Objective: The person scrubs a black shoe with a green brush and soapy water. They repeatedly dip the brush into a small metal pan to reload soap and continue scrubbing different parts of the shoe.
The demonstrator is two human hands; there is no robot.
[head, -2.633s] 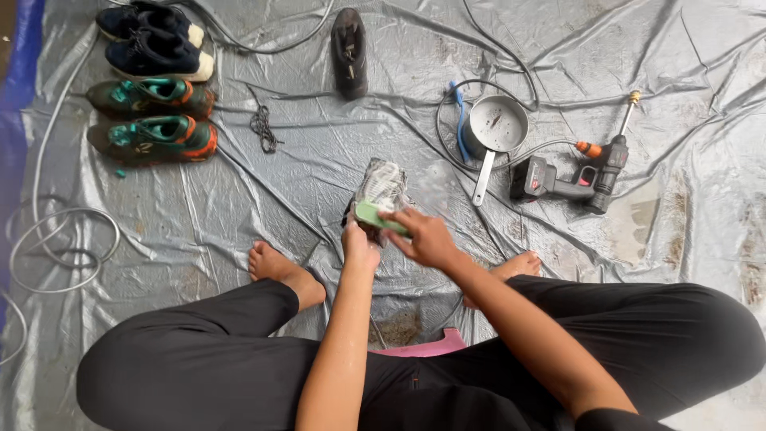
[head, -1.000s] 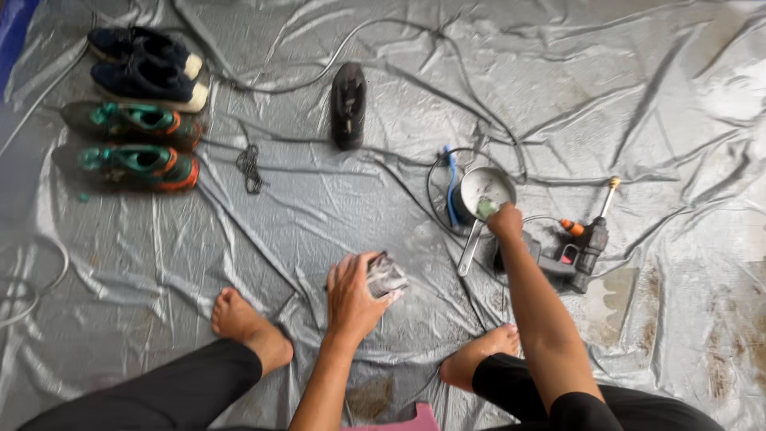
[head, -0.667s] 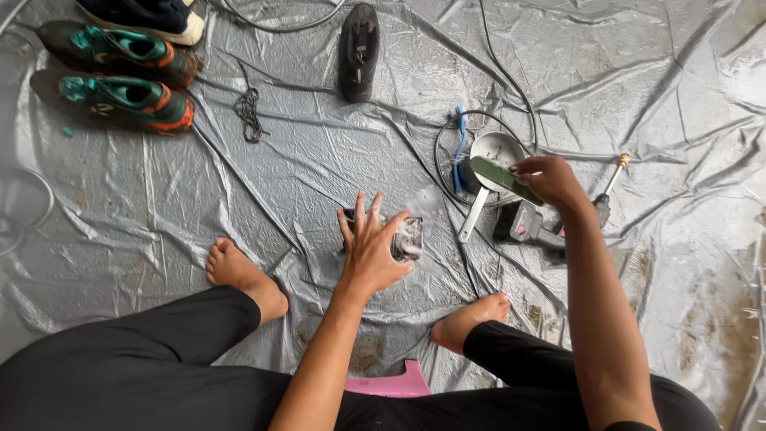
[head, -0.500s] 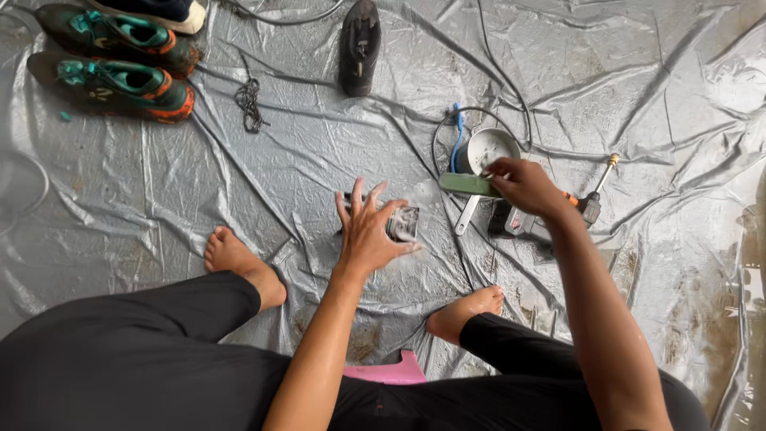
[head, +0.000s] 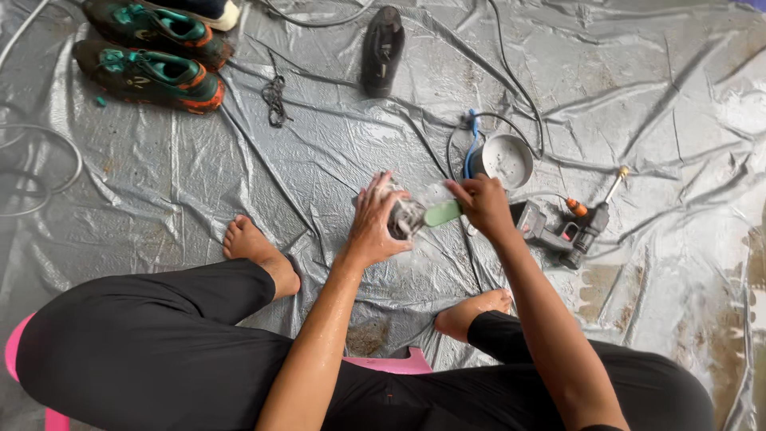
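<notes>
A person sits low on a pink stool [head: 399, 363] over a wet grey tarp [head: 239, 175] that covers the floor, bare feet planted on it and black trousers filling the near edge of the view. The left hand [head: 373, 225] is wrapped around a grey, muddy shoe [head: 405, 215] near the middle of the tarp, fingers curled over its top and thumb at its side, holding it just above the sheet. The right hand [head: 483, 206] is closed around the handle of a green brush [head: 441, 213], whose head touches the shoe on its right side. Just beyond the right hand, a small metal bowl [head: 503, 160] stands on the tarp with a blue-handled tool [head: 472, 144] leaning at its left rim and a thin hose [head: 511, 88] looping around it towards the far edge. To the right of the hand lies a grey spray gun [head: 562, 231] with an orange trigger part and a brass nozzle pointing towards the right edge. Near the far edge, a single black shoe [head: 381, 49] lies on its own, and a tangle of dark laces [head: 275, 100] lies left of it. In the far left corner, a pair of green and orange trainers [head: 152, 56] sits side by side, with a dark shoe with a white sole [head: 211, 9] partly cut off behind them. Pale cable loops [head: 48, 175] rest along the left edge.
</notes>
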